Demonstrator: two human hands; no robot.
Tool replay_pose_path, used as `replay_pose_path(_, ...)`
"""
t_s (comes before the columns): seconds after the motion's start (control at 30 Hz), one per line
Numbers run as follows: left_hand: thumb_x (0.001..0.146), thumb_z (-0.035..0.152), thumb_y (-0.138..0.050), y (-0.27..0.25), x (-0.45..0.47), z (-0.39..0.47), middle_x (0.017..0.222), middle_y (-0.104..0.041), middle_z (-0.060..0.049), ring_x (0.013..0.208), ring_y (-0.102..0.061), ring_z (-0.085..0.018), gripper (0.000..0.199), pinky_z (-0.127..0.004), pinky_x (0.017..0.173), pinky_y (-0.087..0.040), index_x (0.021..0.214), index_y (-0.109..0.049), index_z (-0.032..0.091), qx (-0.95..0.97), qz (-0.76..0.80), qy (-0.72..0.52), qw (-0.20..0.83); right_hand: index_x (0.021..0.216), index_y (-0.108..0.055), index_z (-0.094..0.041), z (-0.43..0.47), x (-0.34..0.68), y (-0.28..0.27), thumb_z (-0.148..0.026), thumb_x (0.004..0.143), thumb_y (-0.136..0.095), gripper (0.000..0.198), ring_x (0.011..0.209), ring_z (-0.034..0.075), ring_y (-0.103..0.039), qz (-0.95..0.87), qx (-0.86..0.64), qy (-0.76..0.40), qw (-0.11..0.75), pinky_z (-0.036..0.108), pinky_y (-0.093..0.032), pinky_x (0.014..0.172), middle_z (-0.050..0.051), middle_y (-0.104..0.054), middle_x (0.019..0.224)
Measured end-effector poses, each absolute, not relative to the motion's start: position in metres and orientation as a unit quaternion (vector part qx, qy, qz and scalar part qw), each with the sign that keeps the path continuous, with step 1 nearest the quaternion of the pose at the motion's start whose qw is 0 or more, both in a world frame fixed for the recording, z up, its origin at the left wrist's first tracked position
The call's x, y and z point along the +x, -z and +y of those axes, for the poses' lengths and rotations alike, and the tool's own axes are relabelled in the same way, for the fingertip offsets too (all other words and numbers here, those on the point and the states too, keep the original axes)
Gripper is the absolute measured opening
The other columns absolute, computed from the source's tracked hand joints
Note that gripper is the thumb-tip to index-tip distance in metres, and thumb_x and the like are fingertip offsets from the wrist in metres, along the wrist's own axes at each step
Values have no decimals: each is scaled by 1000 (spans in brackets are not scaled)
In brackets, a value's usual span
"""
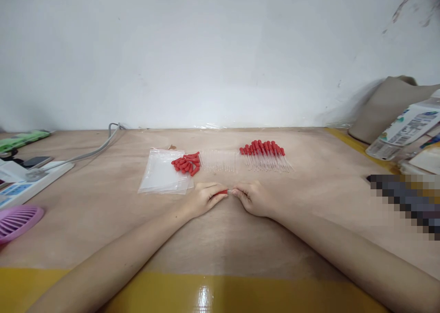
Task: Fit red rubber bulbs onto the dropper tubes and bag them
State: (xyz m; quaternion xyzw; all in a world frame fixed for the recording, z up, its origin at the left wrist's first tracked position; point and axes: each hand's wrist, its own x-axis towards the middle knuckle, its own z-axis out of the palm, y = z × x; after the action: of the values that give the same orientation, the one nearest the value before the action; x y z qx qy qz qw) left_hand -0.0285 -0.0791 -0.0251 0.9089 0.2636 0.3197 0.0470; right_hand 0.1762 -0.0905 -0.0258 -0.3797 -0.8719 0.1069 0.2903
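Tabletop, tan wood-grain (220, 244), with glossy yellow front band (240, 292). Left hand (205, 198): pinching one slim red rubber bulb (222, 192). Right hand (256, 198): fingertips pinching one thin clear tube (230, 191), end at the bulb's mouth; depth inside, cannot tell. Step in hand, apparently: fitting bulb to tube; next move calls for straight alignment, gentle pressure. Beyond: flat clear plastic bags (161, 171); heaped loose red bulbs (185, 163); row of bare clear tubes (220, 161); red-topped clear tubes (264, 153), rightmost. Farthest: white wall (220, 52).

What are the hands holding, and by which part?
The left hand pinches a red cap behind its exposed end; the right hand pinches a clear tube near the cap.
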Motion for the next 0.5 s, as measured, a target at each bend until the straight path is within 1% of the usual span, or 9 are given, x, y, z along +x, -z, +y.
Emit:
replay_pose_path(0.13,87,21,-50,29,-30,-74,87,-68,-6,76,-65,-14,18,-23,69,-52,100,-61,16,913,225,-340,0,71,-57,-19,-92,173,20,-28,90,-36,30,57,12,-51,-864,-398,-144,272,22,-36,56,1,-59,63)
replay_pose_path(0.2,86,20,-50,29,-30,-72,88,-69,-6,77,-65,-14,17,-23,69,-52,98,-61,16,903,230,-363,-2,73,-57,-18,-93,172,16,-28,90,-36,29,61,12,-53,-857,-406,-158,273,23,-38,59,2,-61,68)
replay_pose_path(0.27,85,19,-51,29,-30,-70,91,-68,-6,80,-65,-15,19,-25,72,-53,101,-60,16,888,264,-376,8,78,-57,-18,-94,174,10,-26,89,-37,24,67,14,-55,-853,-410,-175,272,24,-40,63,3,-63,75)
replay_pose_path(0.3,85,19,-51,28,-30,-70,94,-68,-7,82,-64,-16,23,-28,74,-53,106,-59,16,879,289,-378,13,81,-57,-18,-93,176,7,-24,89,-38,21,70,14,-56,-850,-412,-185,271,25,-41,65,4,-64,78)
replay_pose_path(0.37,82,21,-55,27,-31,-70,100,-66,-9,88,-63,-19,37,-33,77,-52,118,-51,16,861,339,-378,26,85,-57,-18,-87,183,3,-22,86,-41,17,72,15,-58,-834,-430,-209,275,27,-42,66,4,-65,82)
replay_pose_path(0.4,81,22,-56,26,-31,-69,102,-65,-10,90,-62,-20,43,-34,78,-52,122,-48,16,855,357,-374,36,84,-57,-18,-82,187,1,-21,85,-42,15,70,15,-58,-815,-451,-226,284,27,-43,65,5,-65,80)
replay_pose_path(0.43,80,22,-57,25,-31,-69,103,-65,-10,91,-62,-20,45,-35,78,-52,123,-47,16,854,367,-365,47,83,-57,-17,-75,192,-1,-20,84,-44,14,67,15,-59,-789,-478,-247,297,27,-44,63,5,-65,77)
replay_pose_path(0.5,81,20,-55,24,-31,-69,102,-66,-9,90,-63,-20,37,-35,78,-52,118,-53,16,867,367,-330,72,80,-55,-16,-57,202,-5,-20,82,-44,12,58,14,-58,-707,-546,-303,332,26,-45,58,5,-64,67)
